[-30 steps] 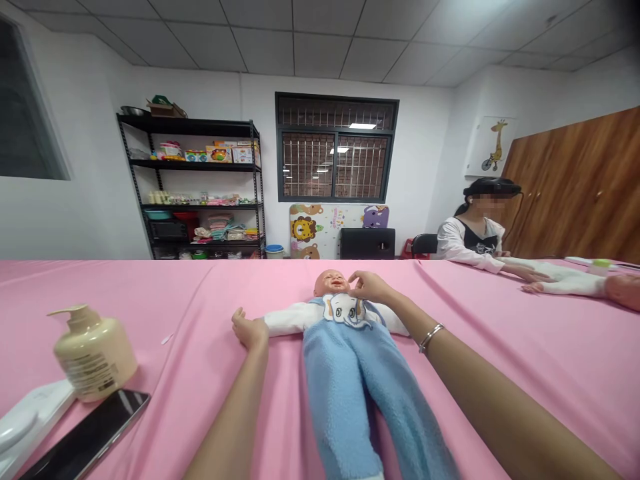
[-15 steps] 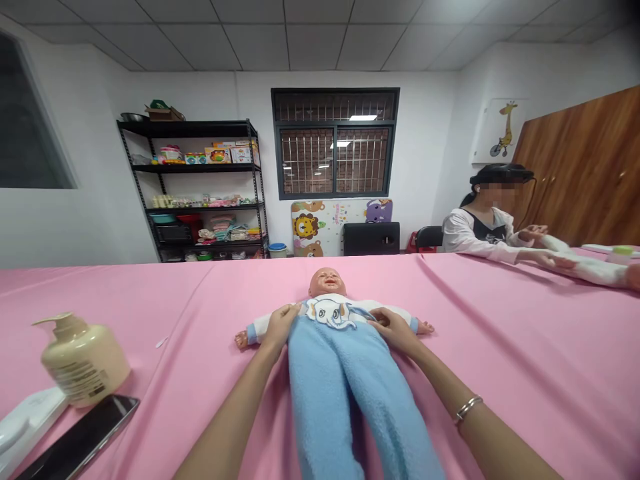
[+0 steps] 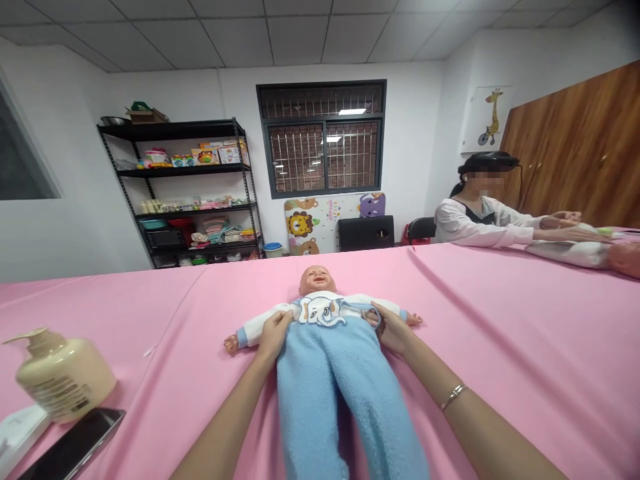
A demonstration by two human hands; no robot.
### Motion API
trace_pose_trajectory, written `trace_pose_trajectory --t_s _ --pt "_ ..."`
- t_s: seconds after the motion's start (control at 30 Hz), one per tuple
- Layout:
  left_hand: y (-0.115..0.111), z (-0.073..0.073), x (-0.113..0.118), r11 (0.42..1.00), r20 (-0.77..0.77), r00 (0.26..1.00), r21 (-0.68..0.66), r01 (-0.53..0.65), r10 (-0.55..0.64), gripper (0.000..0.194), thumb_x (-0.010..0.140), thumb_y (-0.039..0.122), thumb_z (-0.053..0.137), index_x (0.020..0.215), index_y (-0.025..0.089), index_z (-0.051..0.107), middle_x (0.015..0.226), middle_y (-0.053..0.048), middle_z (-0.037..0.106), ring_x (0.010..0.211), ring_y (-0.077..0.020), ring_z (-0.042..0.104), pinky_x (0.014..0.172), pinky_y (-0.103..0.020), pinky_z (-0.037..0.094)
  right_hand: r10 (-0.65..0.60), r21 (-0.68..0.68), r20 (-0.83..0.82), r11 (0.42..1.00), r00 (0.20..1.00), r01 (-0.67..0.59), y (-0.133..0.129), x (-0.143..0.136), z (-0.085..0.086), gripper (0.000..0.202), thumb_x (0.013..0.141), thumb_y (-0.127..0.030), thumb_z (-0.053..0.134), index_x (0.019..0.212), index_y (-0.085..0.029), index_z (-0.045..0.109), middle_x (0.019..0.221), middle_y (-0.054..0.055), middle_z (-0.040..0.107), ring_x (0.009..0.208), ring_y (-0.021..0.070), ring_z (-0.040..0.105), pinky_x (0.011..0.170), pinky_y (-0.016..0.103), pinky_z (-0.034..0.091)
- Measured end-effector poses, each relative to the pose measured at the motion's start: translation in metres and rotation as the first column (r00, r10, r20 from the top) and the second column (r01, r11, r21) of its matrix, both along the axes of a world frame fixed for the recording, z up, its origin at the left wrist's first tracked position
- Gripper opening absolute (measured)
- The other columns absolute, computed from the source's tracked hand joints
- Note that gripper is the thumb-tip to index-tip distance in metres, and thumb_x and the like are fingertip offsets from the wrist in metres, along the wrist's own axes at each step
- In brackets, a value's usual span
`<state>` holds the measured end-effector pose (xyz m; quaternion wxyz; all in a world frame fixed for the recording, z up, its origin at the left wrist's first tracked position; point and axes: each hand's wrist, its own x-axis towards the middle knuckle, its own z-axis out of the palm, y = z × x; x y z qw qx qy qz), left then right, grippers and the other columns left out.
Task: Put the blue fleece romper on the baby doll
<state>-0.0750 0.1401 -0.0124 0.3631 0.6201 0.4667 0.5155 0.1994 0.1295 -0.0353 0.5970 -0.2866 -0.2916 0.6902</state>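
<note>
At left we record a cream plastic pump bottle, a flat black phone just beside it. Our left hand pinches the near edge of the fuzzy light-blue overalls with elephant bib. The bald plastic baby doll wearing them lies face-up, mid-table, on pink cloth. Our right hand grips the overalls' blue-trimmed side opening. Far right: a co-worker in white sleeves.

Walls: white. Ceiling: grey panels. Window: dark-framed, barred, set in the rear wall, lights showing in it. Shelf: black, stocked, left of window. Cabinet: wooden, right side. Chair: black, rear right.
</note>
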Motion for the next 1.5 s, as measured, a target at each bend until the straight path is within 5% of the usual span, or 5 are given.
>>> trace_pose_trajectory --t_s 0.27,0.63,1.07,1.23,1.5 --pt "0.0 -0.001 0.0 0.999 -0.007 0.999 0.04 -0.035 0.035 0.033 0.069 0.048 0.051 0.065 0.015 0.053 0.064 0.001 0.051 0.065 -0.0142 0.045 0.063 -0.025 0.035 -0.207 0.084 0.344 0.978 0.916 0.19 -0.002 0.0 0.0 0.029 0.068 -0.042 0.064 0.069 -0.018 0.048 0.056 -0.002 0.052 0.052 0.0108 0.05 0.05 0.023 0.041" --pt "-0.018 0.004 0.006 0.969 -0.312 0.944 0.244 -0.028 0.106 0.029 0.083 0.04 0.04 0.072 0.017 0.053 0.065 0.001 0.053 0.063 -0.0144 0.049 0.061 -0.025 0.035 -0.513 0.474 0.824 0.857 0.242 0.203 0.001 0.011 -0.006 0.019 0.064 -0.032 0.055 0.072 -0.015 0.059 0.072 0.006 0.065 0.069 0.0186 0.059 0.066 0.03 0.045" --pt "-0.067 0.062 0.102 0.792 -0.657 0.747 0.399 0.461 -0.103 0.019 0.086 0.02 0.04 0.092 0.017 0.058 0.097 -0.006 0.062 0.094 -0.017 0.055 0.087 -0.028 0.042 -0.368 0.237 0.71 0.928 0.6 0.288 -0.002 0.003 -0.008 0.028 0.061 -0.045 0.055 0.06 -0.018 0.047 0.039 -0.005 0.042 0.034 0.0084 0.036 0.035 0.021 0.026" --pt "-0.043 0.053 0.151 0.88 -0.936 0.346 0.116 0.46 -0.057 0.023 0.077 0.008 0.044 0.092 0.01 0.062 0.093 -0.018 0.063 0.09 -0.0266 0.06 0.078 -0.035 0.048 -0.602 0.501 0.657 0.798 0.454 0.334 -0.002 0.002 0.003 0.025 0.063 -0.043 0.052 0.065 -0.018 0.05 0.053 0.0 0.05 0.051 0.0131 0.046 0.049 0.025 0.038" --pt "-0.016 0.034 0.15 0.946 -0.856 0.509 0.235 0.225 0.091 0.05 0.079 0.006 0.036 0.129 0.007 0.037 0.128 -0.02 0.045 0.128 -0.0237 0.032 0.104 -0.037 0.03 -0.582 0.583 0.809 0.812 -0.081 -0.005 0.001 0.026 -0.003 0.05 0.064 -0.045 0.057 0.106 -0.018 0.055 0.107 0.01 0.059 0.103 0.0287 0.05 0.088 0.041 0.038"
